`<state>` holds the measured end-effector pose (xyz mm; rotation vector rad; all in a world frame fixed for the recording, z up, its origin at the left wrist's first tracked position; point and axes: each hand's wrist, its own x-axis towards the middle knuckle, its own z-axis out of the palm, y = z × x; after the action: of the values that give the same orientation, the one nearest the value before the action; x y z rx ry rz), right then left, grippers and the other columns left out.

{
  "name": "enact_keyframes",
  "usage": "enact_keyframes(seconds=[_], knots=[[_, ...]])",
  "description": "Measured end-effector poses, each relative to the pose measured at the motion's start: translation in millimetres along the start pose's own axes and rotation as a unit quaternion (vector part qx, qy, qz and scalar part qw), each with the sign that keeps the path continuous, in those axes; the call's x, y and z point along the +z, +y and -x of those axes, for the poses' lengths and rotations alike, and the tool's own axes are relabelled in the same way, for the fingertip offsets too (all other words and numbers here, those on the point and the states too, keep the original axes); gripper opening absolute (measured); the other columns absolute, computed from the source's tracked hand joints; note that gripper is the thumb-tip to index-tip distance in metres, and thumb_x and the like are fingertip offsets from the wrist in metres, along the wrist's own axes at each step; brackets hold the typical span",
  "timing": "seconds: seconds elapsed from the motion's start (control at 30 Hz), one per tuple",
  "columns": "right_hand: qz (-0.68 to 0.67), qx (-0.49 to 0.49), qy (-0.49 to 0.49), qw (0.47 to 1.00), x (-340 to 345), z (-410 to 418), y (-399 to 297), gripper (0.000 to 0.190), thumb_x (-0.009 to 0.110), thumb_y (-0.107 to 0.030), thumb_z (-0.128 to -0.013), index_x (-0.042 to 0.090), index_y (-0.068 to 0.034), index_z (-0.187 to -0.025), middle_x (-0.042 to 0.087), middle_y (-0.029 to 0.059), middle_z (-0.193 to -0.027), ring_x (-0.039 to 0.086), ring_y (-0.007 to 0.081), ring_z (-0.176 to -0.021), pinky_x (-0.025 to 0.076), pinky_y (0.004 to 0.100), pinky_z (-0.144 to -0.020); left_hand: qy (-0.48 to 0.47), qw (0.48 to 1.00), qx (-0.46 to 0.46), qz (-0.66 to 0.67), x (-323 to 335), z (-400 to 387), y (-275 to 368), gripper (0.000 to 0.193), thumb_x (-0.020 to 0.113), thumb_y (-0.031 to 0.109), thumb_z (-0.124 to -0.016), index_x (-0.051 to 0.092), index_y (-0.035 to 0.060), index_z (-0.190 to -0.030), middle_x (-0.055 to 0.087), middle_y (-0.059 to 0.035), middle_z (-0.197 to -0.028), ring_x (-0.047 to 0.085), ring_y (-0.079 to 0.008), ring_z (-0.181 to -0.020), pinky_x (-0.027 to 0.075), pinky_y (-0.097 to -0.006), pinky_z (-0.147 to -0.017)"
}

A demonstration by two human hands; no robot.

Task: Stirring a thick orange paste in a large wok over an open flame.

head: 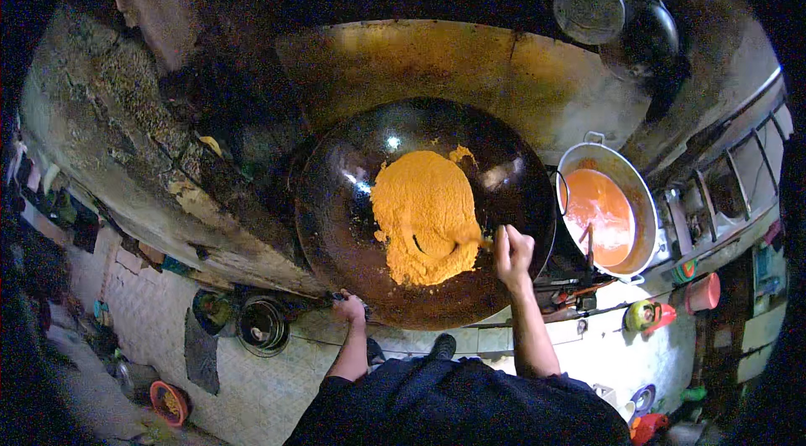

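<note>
A wide dark wok stands before me, with a thick mass of grainy orange food in its middle. My right hand is over the wok's right side, closed around the handle of a stirring tool. The tool's head is blurred and partly sunk in the orange mass, where a curved groove shows. At the lower left edge of the wok, my left hand is curled around something dark, perhaps a handle or a cloth; the fingers hide most of it.
Right of the wok stands a large two-handled metal pot with orange liquid. A sooty masonry wall rises at left. Round metal vessels sit at upper right. On the tiled floor are a dark round pan and an orange basin.
</note>
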<state>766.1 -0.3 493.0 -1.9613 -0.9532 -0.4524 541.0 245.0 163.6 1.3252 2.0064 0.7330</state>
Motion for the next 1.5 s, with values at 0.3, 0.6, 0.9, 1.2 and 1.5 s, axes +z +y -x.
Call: enact_keyframes(seconds=[0.3,0.6,0.9,1.2,1.5], knots=[[-0.315,0.181,0.224,0.904,139,24,61,0.043,0.042,-0.021,-0.097,0.046,-0.001,-0.059,0.048,0.0041,-0.055,0.046,0.0118,-0.053,0.036,0.0271,-0.052,0.003,0.991,0.113,-0.076,15,-36,-37,0.036,0.056,0.028,-0.086,0.057,-0.0069,-0.093,0.063,-0.024,-0.084,0.061,-0.0383,-0.08,0.048,-0.0453,-0.073],[-0.218,0.181,0.038,0.958,39,5,-44,0.038,0.051,-0.018,-0.093,0.046,-0.001,-0.059,0.039,-0.0023,-0.05,0.033,0.0055,-0.046,0.025,0.0264,-0.043,0.029,0.998,-0.024,0.046,-10,-22,-16,0.046,0.052,0.039,-0.087,0.059,-0.0057,-0.095,0.063,-0.0254,-0.091,0.062,-0.0394,-0.083,0.048,-0.0451,-0.072],[-0.09,0.114,0.136,0.98,54,4,-117,0.031,0.049,-0.011,-0.092,0.04,-0.001,-0.064,0.041,0.0011,-0.053,0.036,0.0052,-0.049,0.028,0.0246,-0.043,0.025,0.999,0.024,-0.028,1,-22,-25,0.053,0.049,0.045,-0.087,0.06,-0.0073,-0.085,0.063,-0.0252,-0.085,0.061,-0.0394,-0.079,0.048,-0.046,-0.068],[-0.209,0.091,0.027,0.973,141,75,-37,0.032,0.053,-0.003,-0.088,0.039,-0.003,-0.059,0.028,-0.0014,-0.056,0.031,0.0029,-0.053,0.022,0.0269,-0.044,0.041,0.993,0.029,0.103,38,-73,-123,0.055,0.051,0.044,-0.086,0.058,-0.0104,-0.091,0.062,-0.0272,-0.084,0.06,-0.0418,-0.077,0.046,-0.0475,-0.071],[-0.274,0.215,0.047,0.936,65,50,-148,0.031,0.053,-0.01,-0.091,0.04,-0.004,-0.064,0.041,-0.0027,-0.058,0.037,0.004,-0.056,0.033,0.0209,-0.051,0.105,0.991,0.081,0.024,16,-19,-34,0.041,0.056,0.035,-0.085,0.058,-0.0063,-0.081,0.062,-0.0242,-0.077,0.06,-0.0403,-0.074,0.046,-0.0454,-0.069]])
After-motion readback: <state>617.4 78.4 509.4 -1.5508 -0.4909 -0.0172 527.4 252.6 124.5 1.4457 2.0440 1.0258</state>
